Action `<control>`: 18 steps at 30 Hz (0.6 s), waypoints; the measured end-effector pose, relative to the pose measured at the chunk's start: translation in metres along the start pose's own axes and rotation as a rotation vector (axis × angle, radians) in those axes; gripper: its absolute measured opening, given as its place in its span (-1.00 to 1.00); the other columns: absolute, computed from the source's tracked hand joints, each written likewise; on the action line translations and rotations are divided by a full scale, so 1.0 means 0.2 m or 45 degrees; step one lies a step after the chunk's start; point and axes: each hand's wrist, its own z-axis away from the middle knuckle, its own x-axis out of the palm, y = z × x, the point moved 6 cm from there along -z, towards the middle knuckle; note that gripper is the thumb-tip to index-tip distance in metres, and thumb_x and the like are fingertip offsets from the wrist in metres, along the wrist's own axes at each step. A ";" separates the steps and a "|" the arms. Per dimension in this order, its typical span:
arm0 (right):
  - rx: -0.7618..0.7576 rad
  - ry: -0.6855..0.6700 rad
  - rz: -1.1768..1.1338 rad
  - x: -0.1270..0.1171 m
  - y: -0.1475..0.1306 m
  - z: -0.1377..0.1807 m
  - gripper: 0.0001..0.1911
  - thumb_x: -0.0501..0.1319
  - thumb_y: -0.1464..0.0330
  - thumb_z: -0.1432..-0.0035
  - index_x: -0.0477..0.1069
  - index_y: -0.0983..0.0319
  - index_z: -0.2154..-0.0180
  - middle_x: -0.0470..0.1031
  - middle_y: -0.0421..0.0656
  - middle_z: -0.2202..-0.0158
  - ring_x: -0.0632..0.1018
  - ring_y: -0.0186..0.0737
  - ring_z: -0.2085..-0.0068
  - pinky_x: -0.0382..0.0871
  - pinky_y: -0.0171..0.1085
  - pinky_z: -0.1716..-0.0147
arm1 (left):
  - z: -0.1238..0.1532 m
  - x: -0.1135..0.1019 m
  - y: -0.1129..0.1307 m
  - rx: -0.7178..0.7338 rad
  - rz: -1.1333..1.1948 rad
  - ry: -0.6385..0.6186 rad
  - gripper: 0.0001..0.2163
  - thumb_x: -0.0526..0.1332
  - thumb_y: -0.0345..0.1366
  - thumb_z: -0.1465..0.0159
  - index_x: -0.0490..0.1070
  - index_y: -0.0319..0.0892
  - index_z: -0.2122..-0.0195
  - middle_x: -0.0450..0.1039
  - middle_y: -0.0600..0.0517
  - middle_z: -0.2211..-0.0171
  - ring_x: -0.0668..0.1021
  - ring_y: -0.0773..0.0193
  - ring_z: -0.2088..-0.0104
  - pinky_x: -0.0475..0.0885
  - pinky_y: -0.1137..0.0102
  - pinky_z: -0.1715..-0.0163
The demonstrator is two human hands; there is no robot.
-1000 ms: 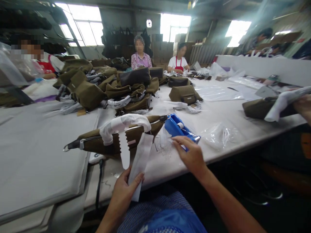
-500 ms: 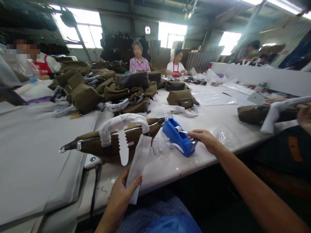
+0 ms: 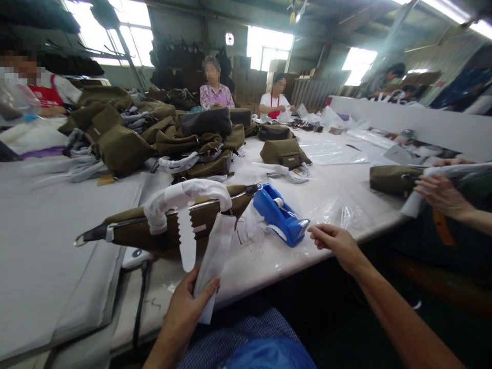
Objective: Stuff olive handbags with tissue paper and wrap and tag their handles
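Observation:
My left hand [image 3: 192, 294] is closed round the lower end of a flat white wrapping strip [image 3: 216, 251], pinched between thumb and fingers. The strip hangs from the handle [image 3: 184, 190] of an olive bag [image 3: 132, 231], whose handle is wrapped in white. A second white strip with a scalloped edge [image 3: 186, 241] dangles beside it. The bag lies on its side with its silver zipper up. At its right end stands a blue tape dispenser [image 3: 279, 218]. Just off the dispenser's cutting edge, my right hand [image 3: 336, 246] pinches a strip of tape, which barely shows.
A heap of olive bags [image 3: 126, 138] fills the back left, with one bag [image 3: 286, 154] apart from it. White sheets [image 3: 46, 246] are stacked at the left. On the right, a co-worker's hands [image 3: 446, 195] handle another bag [image 3: 395, 179]. The table edge runs close before me.
My right hand has moved from above the dispenser's tape roll to the right, just beyond its cutting edge. My left hand keeps its hold. The co-worker's hand has moved onto the white handle wrapping.

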 end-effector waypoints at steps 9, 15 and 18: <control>-0.060 0.170 0.019 0.04 0.08 0.00 -0.43 0.45 -0.09 0.15 0.57 0.30 0.38 0.52 -0.12 0.47 0.40 -0.34 0.50 0.18 -0.39 0.60 | 0.03 0.02 0.06 0.029 0.008 -0.049 -0.42 0.39 0.09 -0.12 0.47 -0.23 -0.02 0.62 -0.10 0.10 0.59 -0.05 0.05 0.41 0.26 0.01; 0.071 0.172 -0.069 0.02 0.12 0.00 -0.55 0.47 0.04 0.08 0.57 0.30 0.35 0.57 -0.07 0.39 0.52 -0.28 0.38 0.23 -0.47 0.57 | 0.03 0.01 0.08 0.033 0.112 -0.008 -0.43 0.43 0.04 -0.07 0.48 -0.25 0.01 0.62 -0.06 0.25 0.61 0.09 0.25 0.46 0.34 0.22; 0.157 0.118 -0.201 0.07 0.17 0.02 -0.65 0.46 0.15 0.10 0.54 0.28 0.38 0.53 -0.10 0.42 0.47 -0.34 0.46 0.18 -0.48 0.64 | 0.03 0.00 0.09 0.073 0.116 -0.040 -0.45 0.43 0.03 -0.08 0.49 -0.25 0.02 0.61 -0.03 0.29 0.60 0.13 0.30 0.46 0.36 0.26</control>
